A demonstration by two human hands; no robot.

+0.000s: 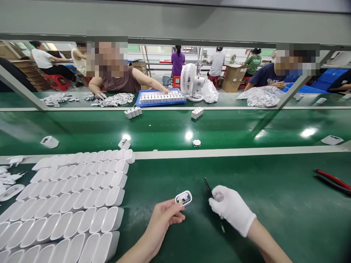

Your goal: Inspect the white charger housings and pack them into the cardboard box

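Note:
My bare left hand [168, 218] is closed on a small white plastic charger housing [190, 197]. The housing's open end faces me, and electronic parts show inside. To its right, my right hand [231, 208], in a white glove, grips a slim black tool [207, 185]. One dark end of this tool points up and away, while a thin pale tip shows below the glove; its exact kind is unclear. A gap separates the tool from the housing. Both hands are above the green bench [263, 182].
Rows of white housings [90, 197] fill the left side. Red-and-black handled pliers [333, 180] lie far right. Across the bench, a green conveyor belt [230, 128] carries several white pieces. Behind it stand a blue tray [161, 102] and a fan [189, 81], with co-workers seated beyond.

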